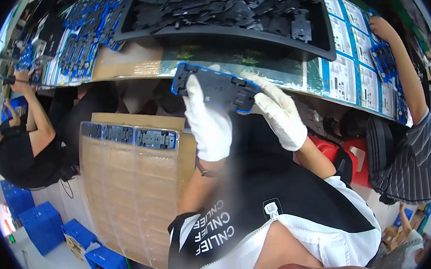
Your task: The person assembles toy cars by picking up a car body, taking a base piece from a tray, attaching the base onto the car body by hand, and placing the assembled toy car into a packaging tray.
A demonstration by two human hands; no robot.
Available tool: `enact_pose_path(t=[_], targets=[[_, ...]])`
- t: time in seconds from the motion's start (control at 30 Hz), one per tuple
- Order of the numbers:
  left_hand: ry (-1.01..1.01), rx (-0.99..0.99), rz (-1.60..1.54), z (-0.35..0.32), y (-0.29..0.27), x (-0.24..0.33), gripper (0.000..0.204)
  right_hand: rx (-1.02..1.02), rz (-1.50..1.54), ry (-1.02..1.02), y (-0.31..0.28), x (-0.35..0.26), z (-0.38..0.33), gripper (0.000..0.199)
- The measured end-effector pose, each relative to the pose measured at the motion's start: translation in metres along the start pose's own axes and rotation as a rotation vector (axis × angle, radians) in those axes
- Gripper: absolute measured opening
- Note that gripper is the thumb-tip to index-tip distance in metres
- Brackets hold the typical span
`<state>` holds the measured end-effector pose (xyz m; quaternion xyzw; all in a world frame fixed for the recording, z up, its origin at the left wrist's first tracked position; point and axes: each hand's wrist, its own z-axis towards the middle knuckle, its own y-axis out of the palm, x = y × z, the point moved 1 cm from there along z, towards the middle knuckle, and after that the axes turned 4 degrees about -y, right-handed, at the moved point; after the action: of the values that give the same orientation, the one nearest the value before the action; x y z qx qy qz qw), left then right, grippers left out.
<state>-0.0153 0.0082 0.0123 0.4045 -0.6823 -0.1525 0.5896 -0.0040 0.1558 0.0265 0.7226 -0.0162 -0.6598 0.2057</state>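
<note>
Fingers (273,96) | both gloved, apparently gripping black part (216,87) between them

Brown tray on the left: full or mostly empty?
Mostly empty. The brown tray holds black parts only along one edge row; its other pockets show bare. Both gloved hands hold another part clear of it.

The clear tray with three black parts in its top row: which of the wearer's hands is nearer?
Left. The left hand grips the blue-edged black part just right of the tray; the right hand holds its far end.
</note>
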Motion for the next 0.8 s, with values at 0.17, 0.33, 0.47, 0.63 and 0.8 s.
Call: enact_pose_path(t=[0.17,0.33,0.47,0.63,0.8], targets=[[0.018,-0.025,0.006,-0.005,0.008,-0.004,0.048,0.051,0.063,-0.033,-0.008,0.003,-0.005,0.048],[0.078,-0.097,0.06,-0.014,0.012,-0.012,0.039,0.201,0.021,-0.007,-0.011,0.01,-0.006,0.038],[0.51,-0.09,0.724,-0.014,0.003,-0.015,0.038,0.237,0.145,-0.091,-0.011,0.018,-0.004,0.035],[0.312,-0.079,0.442,-0.013,-0.008,-0.021,0.041,0.281,0.049,-0.052,-0.004,0.019,-0.013,0.038],[0.075,-0.046,0.412,-0.025,0.008,-0.005,0.058,0.309,0.096,-0.132,0.001,0.026,-0.006,0.047]])
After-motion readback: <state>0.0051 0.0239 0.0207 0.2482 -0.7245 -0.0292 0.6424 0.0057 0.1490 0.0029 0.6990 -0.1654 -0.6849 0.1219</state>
